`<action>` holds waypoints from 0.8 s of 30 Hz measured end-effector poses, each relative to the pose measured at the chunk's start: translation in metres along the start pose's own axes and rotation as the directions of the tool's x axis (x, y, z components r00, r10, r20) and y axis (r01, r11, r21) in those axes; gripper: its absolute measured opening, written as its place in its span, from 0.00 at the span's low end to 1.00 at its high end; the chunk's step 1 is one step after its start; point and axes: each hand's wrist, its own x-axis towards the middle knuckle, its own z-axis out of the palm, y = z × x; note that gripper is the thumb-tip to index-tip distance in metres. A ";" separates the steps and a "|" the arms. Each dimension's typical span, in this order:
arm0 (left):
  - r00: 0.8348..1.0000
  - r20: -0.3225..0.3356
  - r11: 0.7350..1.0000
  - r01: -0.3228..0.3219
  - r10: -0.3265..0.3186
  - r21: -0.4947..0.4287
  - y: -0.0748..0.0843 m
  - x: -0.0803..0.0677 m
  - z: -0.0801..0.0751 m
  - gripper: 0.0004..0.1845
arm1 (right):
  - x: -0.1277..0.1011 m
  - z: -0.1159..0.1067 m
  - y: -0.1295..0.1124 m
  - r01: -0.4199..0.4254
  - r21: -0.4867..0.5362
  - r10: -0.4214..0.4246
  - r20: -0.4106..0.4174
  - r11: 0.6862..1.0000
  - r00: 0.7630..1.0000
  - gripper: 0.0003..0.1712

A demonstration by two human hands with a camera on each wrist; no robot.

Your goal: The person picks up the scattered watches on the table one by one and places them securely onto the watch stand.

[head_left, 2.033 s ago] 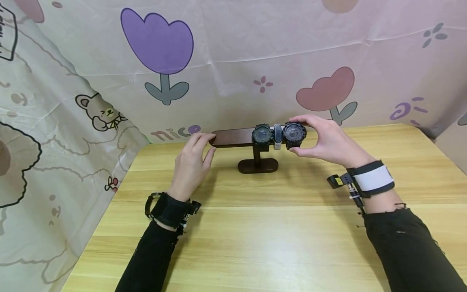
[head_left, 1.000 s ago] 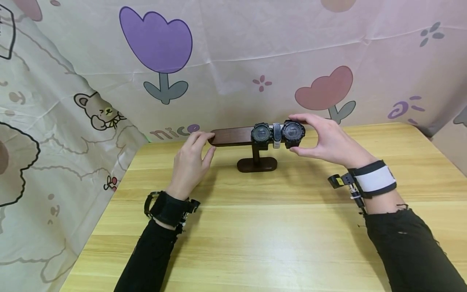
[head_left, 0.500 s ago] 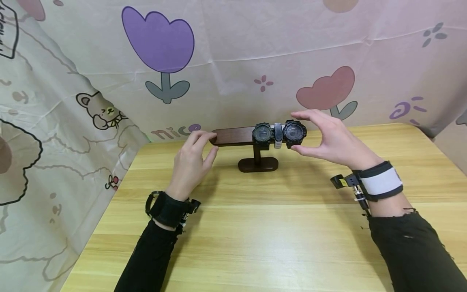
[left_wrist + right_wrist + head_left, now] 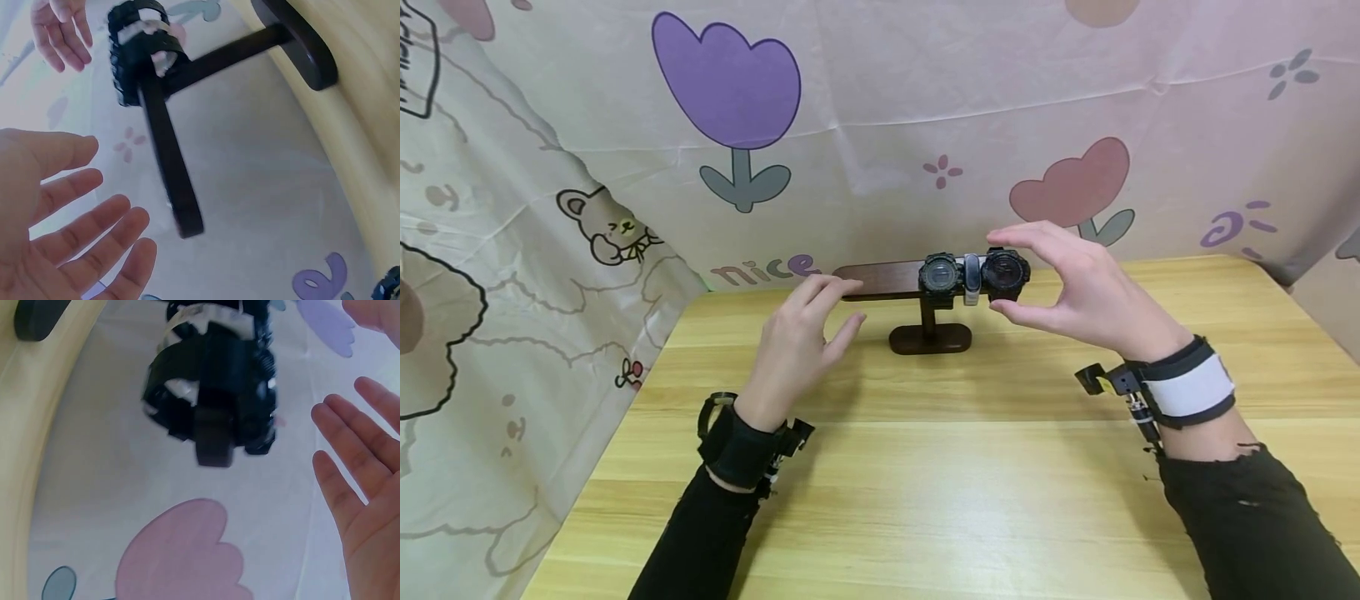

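Hovering just beside the dark wooden stand (image 4: 880, 282) on the desk (image 4: 940, 467), both hands hold nothing. Left hand (image 4: 797, 346): fingers straight, near stand's bare left end, not touching. Right hand (image 4: 1075, 287): thumb & fingers spread apart, empty, round the right black watch (image 4: 1005, 273). White band (image 4: 972, 278) sits btw it & left black watch (image 4: 941, 277).

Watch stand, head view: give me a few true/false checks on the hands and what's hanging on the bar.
1. The right hand grips the right-most black watch. False: its fingers are spread, clear of it.
2. Two black watches and a white band sit on the stand. True.
3. The left hand holds a watch. False: it is open and holds nothing.
4. The stand's base rests on the wooden table. True.
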 end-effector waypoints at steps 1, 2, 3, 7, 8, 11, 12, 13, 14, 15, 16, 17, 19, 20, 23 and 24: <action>1.000 0.004 1.000 -0.012 0.012 -0.002 0.002 -0.001 -0.001 0.20 | 0.001 0.000 -0.003 0.018 0.007 -0.018 -0.008 1.000 1.000 0.46; 1.000 0.007 1.000 -0.026 0.026 -0.003 0.004 -0.001 -0.002 0.20 | 0.002 0.001 -0.006 0.034 0.016 -0.034 -0.015 0.999 0.999 0.45; 0.999 0.010 0.999 -0.041 0.041 -0.005 0.006 -0.002 -0.004 0.20 | 0.003 0.001 -0.008 0.047 0.021 -0.047 -0.015 0.999 0.999 0.44; 0.993 0.017 0.994 -0.113 0.113 -0.009 0.014 -0.005 -0.008 0.20 | 0.005 0.002 -0.018 0.094 0.036 -0.094 0.002 0.995 0.996 0.38; 0.992 0.017 0.992 -0.127 0.127 -0.005 0.015 -0.005 -0.008 0.20 | 0.005 0.002 -0.020 0.102 0.038 -0.102 0.012 0.994 0.995 0.36; 0.988 0.025 0.988 -0.155 0.155 0.000 0.019 -0.007 -0.011 0.20 | 0.006 0.003 -0.026 0.122 0.035 -0.123 0.026 0.992 0.992 0.30; 0.987 0.029 0.987 -0.160 0.159 0.001 0.020 -0.007 -0.012 0.20 | 0.006 0.003 -0.028 0.127 0.037 -0.129 0.030 0.991 0.991 0.29; 0.986 0.034 0.987 -0.162 0.162 0.001 0.021 -0.008 -0.012 0.20 | 0.006 0.004 -0.030 0.133 0.036 -0.134 0.031 0.990 0.990 0.27; 0.986 0.040 0.987 -0.163 0.163 0.001 0.022 -0.009 -0.013 0.20 | 0.006 0.004 -0.032 0.139 0.032 -0.140 0.032 0.990 0.990 0.26; 0.985 0.045 0.986 -0.165 0.165 -0.001 0.022 -0.009 -0.014 0.20 | 0.006 0.005 -0.033 0.147 0.029 -0.148 0.030 0.989 0.988 0.26; 0.985 0.050 0.986 -0.166 0.166 -0.002 0.023 -0.010 -0.015 0.20 | 0.007 0.005 -0.035 0.152 0.025 -0.153 0.036 0.988 0.988 0.26; 0.984 0.055 0.986 -0.168 0.168 -0.004 0.023 -0.011 -0.016 0.20 | 0.008 0.006 -0.037 0.165 0.030 -0.166 0.032 0.986 0.986 0.26; 0.982 0.062 0.984 -0.176 0.176 -0.007 0.024 -0.013 -0.017 0.20 | 0.010 0.009 -0.040 0.214 0.031 -0.215 0.026 0.976 0.976 0.24; 0.981 0.065 0.983 -0.182 0.183 -0.011 0.023 -0.014 -0.017 0.20 | 0.011 0.011 -0.042 0.239 0.035 -0.240 0.026 0.970 0.971 0.22; 0.976 0.079 0.980 -0.200 0.201 -0.012 0.022 -0.016 -0.019 0.20 | 0.013 0.018 -0.049 0.295 0.058 -0.297 0.033 0.954 0.954 0.18; 0.975 0.084 0.978 -0.206 0.207 -0.013 0.021 -0.017 -0.020 0.20 | 0.014 0.021 -0.051 0.314 0.059 -0.316 0.035 0.948 0.948 0.18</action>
